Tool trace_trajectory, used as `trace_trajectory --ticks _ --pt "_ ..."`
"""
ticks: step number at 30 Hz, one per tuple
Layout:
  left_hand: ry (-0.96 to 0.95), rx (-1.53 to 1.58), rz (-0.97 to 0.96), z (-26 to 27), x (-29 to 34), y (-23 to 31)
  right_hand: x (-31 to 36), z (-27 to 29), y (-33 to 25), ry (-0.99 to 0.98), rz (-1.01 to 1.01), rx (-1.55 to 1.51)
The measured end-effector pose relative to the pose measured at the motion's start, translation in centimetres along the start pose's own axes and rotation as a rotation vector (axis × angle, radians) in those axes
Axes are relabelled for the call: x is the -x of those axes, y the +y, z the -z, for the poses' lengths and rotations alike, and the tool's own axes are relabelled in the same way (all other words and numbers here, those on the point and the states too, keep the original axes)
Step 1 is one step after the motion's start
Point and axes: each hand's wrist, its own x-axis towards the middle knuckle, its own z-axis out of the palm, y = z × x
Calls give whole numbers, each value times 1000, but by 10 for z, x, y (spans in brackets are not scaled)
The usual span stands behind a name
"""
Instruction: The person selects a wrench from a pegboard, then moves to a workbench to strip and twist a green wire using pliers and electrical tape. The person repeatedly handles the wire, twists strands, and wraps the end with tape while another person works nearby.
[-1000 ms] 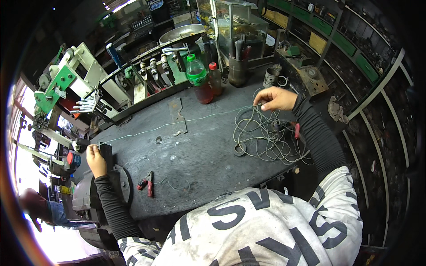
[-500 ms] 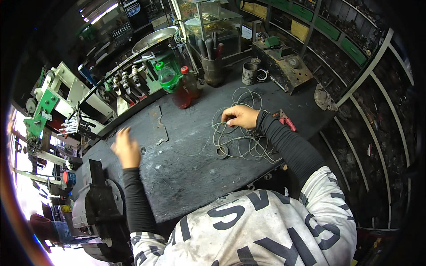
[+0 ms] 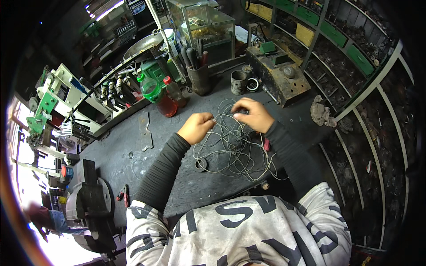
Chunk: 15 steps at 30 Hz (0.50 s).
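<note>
A loose tangle of thin pale wire [image 3: 239, 153] lies across the bench under my hands. My left hand [image 3: 195, 127] is closed in a pinch at the tangle's upper left, with a strand of wire at its fingertips. Just to the right, my right hand [image 3: 256, 115] has its fingers curled round wire at the top of the tangle; exactly what lies between them is partly hidden. A dark ring-shaped roll [image 3: 200, 165] lies flat at the tangle's left edge. Beside my right forearm shows a red handle [image 3: 266, 144], mostly covered.
Bottles with red liquid [image 3: 166, 106], a tool holder [image 3: 199, 80], a stained mug [image 3: 238, 83] and a greasy metal box [image 3: 284, 80] stand along the back. A bench vise [image 3: 91, 195] is at left, near red-handled pliers [image 3: 126, 195]. Parts shelves [image 3: 355, 133] line the right.
My left hand has come from the bench's left side to the wire, close to my right hand, and its fingers have closed. The wire tangle appears more spread out. The view has shifted slightly.
</note>
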Motion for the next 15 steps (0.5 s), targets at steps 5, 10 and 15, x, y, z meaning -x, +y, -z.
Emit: trace_trajectory --ticks 5,10,15 --pt "-90 193 128 7 -16 -1 70 31 61 -18 -603 -529" --pt "-38 161 73 1 -25 8 103 -11 22 -264 -637 -495" --pt "-91 117 61 0 -33 18 112 -69 -9 -107 -19 281"
